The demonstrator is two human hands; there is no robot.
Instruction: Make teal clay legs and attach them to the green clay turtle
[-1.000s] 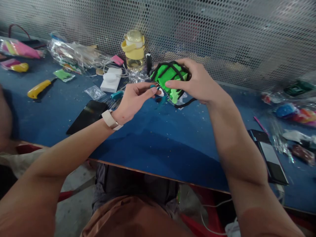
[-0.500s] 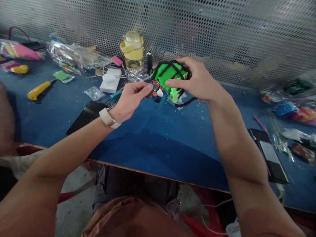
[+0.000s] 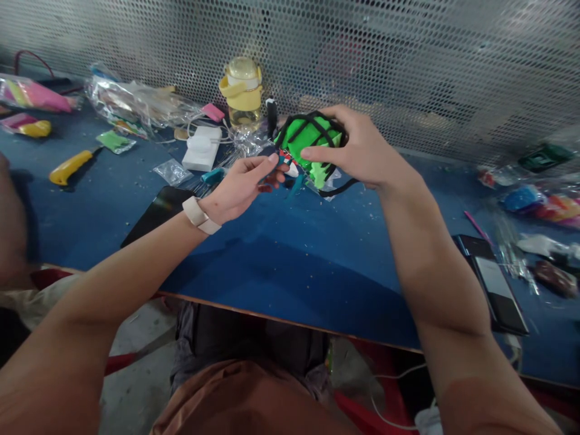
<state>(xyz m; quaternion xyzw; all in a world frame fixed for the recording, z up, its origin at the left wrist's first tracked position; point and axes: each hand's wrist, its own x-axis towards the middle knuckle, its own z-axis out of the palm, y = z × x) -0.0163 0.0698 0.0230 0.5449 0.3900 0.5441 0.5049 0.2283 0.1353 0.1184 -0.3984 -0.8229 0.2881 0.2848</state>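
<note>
My right hand (image 3: 353,145) is wrapped round a bright green clay-like figure (image 3: 301,136) laced with black strands, thumb on its near side. Red and white parts show at its lower left, and a lighter green piece (image 3: 319,173) hangs at its lower edge. One black strand trails to the right under my palm. Close by on the left, my left hand (image 3: 247,184) pinches a small teal piece (image 3: 281,160) between thumb and forefinger at the figure's red part. Another teal strip (image 3: 295,186) is just below. Whether the pinched piece is joined to the figure I cannot tell.
Behind stand a yellow bottle (image 3: 243,93) and the perforated metal wall. Leftward lie a white charger (image 3: 202,148), a dark phone (image 3: 156,214), a yellow cutter (image 3: 71,167) and plastic bags. More phones (image 3: 498,290) and bags are at right. Another person's arm (image 3: 13,223) rests at far left.
My left hand has shifted slightly, its lower fingers a little more spread beneath the pinch. The right hand keeps its hold on the green figure.
</note>
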